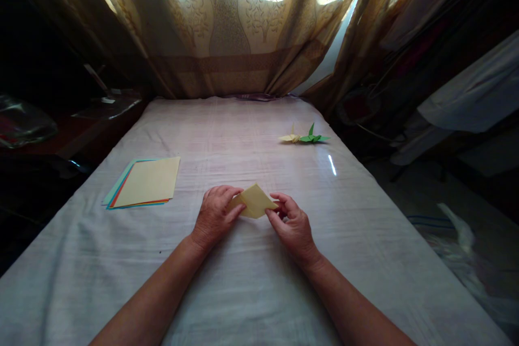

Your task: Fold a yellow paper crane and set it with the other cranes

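Observation:
A small folded piece of pale yellow paper [255,201] is held between my two hands, low over the cloth-covered surface. Its visible outline is roughly a diamond, with one corner pointing away from me. My left hand [219,210] pinches the left corner between thumb and fingers, hiding part of that side. On the right corner, my right hand [292,226] closes with the thumb in front and the fingers curled behind. Whether the paper touches the cloth, I cannot tell.
A stack of coloured paper sheets [148,183], pale yellow on top, lies to the left. Far right sit a yellow paper crane [291,138] and a green paper crane [313,138]. The white cloth [227,146] reaches back to a curtain [243,27].

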Motion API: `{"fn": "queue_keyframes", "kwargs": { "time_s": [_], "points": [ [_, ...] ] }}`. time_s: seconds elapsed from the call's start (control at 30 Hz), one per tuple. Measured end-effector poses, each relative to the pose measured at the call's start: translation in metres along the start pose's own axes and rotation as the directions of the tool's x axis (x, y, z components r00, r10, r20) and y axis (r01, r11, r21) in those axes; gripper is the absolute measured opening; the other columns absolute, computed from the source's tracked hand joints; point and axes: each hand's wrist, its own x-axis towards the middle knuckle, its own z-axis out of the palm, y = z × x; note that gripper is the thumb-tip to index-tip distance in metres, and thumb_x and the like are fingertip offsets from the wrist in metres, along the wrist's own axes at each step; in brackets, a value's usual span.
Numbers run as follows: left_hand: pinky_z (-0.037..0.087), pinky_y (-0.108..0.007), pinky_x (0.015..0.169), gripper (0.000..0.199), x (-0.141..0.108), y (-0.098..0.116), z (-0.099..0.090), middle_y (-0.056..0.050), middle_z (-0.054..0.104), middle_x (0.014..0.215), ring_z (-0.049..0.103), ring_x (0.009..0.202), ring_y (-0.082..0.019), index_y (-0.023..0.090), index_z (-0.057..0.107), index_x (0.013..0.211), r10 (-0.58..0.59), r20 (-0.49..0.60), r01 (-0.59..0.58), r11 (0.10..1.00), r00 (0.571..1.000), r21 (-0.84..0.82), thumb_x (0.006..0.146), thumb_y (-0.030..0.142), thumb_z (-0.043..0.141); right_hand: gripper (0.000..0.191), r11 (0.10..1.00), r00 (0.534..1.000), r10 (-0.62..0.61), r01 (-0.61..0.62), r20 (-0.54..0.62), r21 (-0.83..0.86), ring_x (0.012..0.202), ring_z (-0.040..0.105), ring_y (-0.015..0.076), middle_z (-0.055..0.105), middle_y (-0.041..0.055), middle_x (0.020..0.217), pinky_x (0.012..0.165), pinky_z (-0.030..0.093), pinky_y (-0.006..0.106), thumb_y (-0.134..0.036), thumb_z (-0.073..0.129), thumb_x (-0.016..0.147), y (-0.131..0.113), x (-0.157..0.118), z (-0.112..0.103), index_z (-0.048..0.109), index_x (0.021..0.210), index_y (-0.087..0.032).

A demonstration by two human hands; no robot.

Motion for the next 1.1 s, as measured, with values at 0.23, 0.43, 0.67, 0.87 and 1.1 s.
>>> {"fn": "queue_keyframes", "kwargs": {
  "time_s": [0.23, 0.43, 0.67, 0.87, 1.1],
  "points": [
    [0.047, -0.03, 0.076, 0.024, 0.004, 0.005, -0.004, -0.002, 0.067, 0.08, 0.061, 0.081, -0.018, 0.02, 0.062, 0.075, -0.223, 0.091, 0.24, 0.868, 0.971, -0.434, 0.083, 0.042, 0.061, 0.025, 0.999, 0.999, -0.045, 0.045, -0.011, -0.004, 0.073, 0.065, 0.0169, 0.072, 0.0031, 0.087, 0.067, 0.054, 0.028, -0.037, 0.065, 0.077, -0.002, 0.004, -0.005, 0.066, 0.096, -0.022],
    [0.05, -0.028, 0.067, 0.041, 0.005, 0.01, -0.002, -0.003, 0.066, 0.082, 0.062, 0.072, -0.017, 0.015, 0.063, 0.08, -0.339, 0.352, 0.485, 0.515, 0.873, -0.707, 0.072, 0.055, 0.07, 0.012, 0.995, 0.994, -0.098, 0.097, 0.054, 0.03, 0.063, 0.062, 0.0136, 0.072, 0.0005, 0.074, 0.061, 0.05, 0.025, -0.03, 0.061, 0.083, -0.006, 0.002, -0.003, 0.07, 0.081, -0.021],
    [0.051, -0.032, 0.081, 0.039, 0.01, -0.001, -0.008, -0.004, 0.066, 0.094, 0.062, 0.084, -0.017, 0.019, 0.062, 0.106, -0.365, 0.084, 0.342, 0.733, 0.927, -0.588, 0.075, 0.041, 0.068, 0.014, 0.893, 0.899, -0.39, 0.318, -0.197, -0.318, 0.075, 0.062, 0.0182, 0.067, 0.0045, 0.078, 0.071, 0.052, 0.032, -0.023, 0.055, 0.088, -0.012, 0.016, -0.033, 0.067, 0.081, -0.022],
    [0.049, -0.041, 0.095, 0.056, 0.0, -0.004, -0.015, -0.01, 0.06, 0.124, 0.058, 0.111, -0.024, 0.024, 0.049, 0.133, -0.114, 0.016, 0.113, 0.946, 0.993, -0.304, 0.08, 0.031, 0.064, 0.017, 0.661, 0.851, -0.524, 0.435, 0.039, -0.611, 0.086, 0.06, 0.0207, 0.069, 0.0058, 0.089, 0.083, 0.049, 0.035, -0.02, 0.056, 0.089, -0.013, 0.017, -0.037, 0.072, 0.086, -0.025],
    [0.039, -0.05, 0.105, 0.053, -0.031, -0.004, -0.013, -0.011, 0.047, 0.145, 0.045, 0.132, -0.032, 0.031, 0.053, 0.135, 0.219, 0.177, -0.234, 0.97, 0.959, 0.065, 0.083, 0.021, 0.063, 0.023, 0.664, 0.836, -0.484, 0.544, 0.261, -0.513, 0.088, 0.063, 0.0176, 0.071, 0.0054, 0.093, 0.081, 0.051, 0.028, -0.015, 0.048, 0.09, -0.007, 0.008, -0.019, 0.07, 0.088, -0.024]
  ]
}}
